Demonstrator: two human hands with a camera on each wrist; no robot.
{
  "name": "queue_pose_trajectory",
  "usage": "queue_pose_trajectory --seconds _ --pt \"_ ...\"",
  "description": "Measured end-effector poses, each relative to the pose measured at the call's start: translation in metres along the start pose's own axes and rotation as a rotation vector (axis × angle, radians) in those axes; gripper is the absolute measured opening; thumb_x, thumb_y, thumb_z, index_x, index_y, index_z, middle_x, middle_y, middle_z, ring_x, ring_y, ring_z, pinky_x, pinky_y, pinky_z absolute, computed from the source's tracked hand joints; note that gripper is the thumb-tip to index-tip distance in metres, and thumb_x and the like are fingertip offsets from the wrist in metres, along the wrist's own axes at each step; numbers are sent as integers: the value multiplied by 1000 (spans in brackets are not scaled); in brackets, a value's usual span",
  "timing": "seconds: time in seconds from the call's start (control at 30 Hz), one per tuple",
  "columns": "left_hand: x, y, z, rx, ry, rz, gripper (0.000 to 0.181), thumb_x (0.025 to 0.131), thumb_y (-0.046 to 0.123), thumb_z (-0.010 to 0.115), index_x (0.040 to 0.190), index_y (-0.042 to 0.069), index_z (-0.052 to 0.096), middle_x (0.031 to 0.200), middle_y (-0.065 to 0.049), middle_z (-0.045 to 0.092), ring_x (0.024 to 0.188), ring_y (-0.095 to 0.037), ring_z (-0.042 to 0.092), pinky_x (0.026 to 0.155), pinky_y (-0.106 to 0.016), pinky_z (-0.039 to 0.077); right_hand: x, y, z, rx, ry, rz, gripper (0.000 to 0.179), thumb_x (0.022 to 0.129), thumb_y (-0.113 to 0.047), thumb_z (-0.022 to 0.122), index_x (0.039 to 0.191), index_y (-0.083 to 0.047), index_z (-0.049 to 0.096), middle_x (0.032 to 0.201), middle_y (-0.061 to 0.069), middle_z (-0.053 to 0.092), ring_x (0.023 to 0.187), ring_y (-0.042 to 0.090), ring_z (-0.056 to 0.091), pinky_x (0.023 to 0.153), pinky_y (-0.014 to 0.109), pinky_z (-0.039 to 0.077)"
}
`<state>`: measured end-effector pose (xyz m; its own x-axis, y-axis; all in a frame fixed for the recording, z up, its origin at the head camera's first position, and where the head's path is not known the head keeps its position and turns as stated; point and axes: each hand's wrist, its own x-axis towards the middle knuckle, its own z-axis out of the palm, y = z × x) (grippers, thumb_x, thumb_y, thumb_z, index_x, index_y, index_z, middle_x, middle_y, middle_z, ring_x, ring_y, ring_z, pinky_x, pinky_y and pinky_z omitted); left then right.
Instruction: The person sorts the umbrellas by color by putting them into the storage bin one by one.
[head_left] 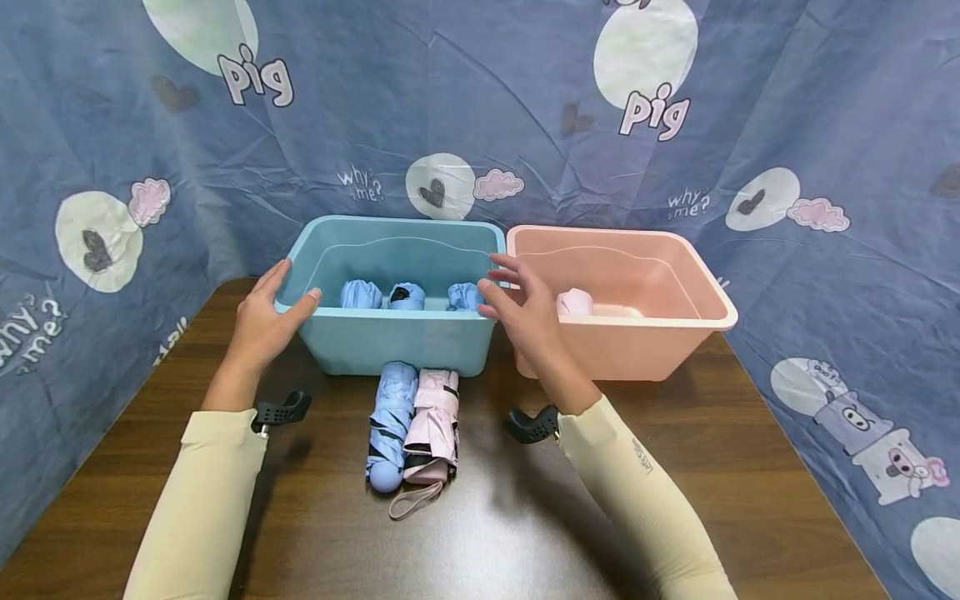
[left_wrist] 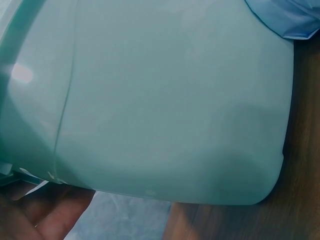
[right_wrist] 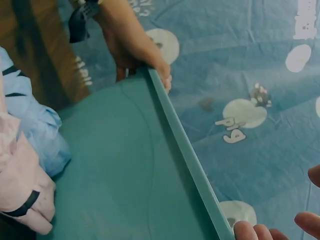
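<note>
Between my two hands stands a blue plastic bin (head_left: 390, 346), with several light-blue folded umbrellas (head_left: 407, 297) inside it. My left hand (head_left: 258, 321) grips the bin's left front corner, thumb above the rim and fingers along the outside, as the right wrist view also shows. At the right end of the rim, my right hand (head_left: 528, 317) has its fingers spread, fingertips right at the edge. In front of the bin lie a light-blue folded umbrella (head_left: 392, 425) and a pale-pink folded umbrella (head_left: 435, 417), side by side. The pink one has a wrist strap.
A pink plastic bin (head_left: 622, 354) stands close on the right, holding one pale-pink bundle (head_left: 574, 302). Both bins sit on a dark wooden table (head_left: 645, 467). Behind them hangs a blue printed cloth (head_left: 540, 75). Black wrist mounts stick out below both hands.
</note>
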<state>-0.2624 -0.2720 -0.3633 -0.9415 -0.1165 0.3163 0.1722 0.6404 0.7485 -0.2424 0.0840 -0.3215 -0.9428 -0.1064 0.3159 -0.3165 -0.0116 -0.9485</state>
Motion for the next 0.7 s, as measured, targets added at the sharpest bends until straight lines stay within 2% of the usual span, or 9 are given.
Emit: queue_pose_trajectory --seconds 0.23,0.5,0.7 --pt "0 0 0 9 8 16 77 91 41 60 153 11 27 157 -13 26 142 -37 24 110 -59 22 -15 6 -6 111 9 40 39 91 -13 67 129 -6 58 118 16 56 104 31 61 78 39 56" --pt "0 0 0 6 4 6 76 92 42 58 153 11 26 158 -12 25 142 -36 23 110 -58 21 -31 15 -12 29 -21 67 38 92 -20 67 126 -6 58 119 13 57 106 25 61 78 36 56" --pt "-1 1 0 12 0 -7 77 91 44 58 154 12 26 158 -11 24 142 -35 23 110 -58 22 -38 23 -11 20 -50 56 35 93 -17 66 124 -2 59 113 18 58 106 40 59 78 36 56"
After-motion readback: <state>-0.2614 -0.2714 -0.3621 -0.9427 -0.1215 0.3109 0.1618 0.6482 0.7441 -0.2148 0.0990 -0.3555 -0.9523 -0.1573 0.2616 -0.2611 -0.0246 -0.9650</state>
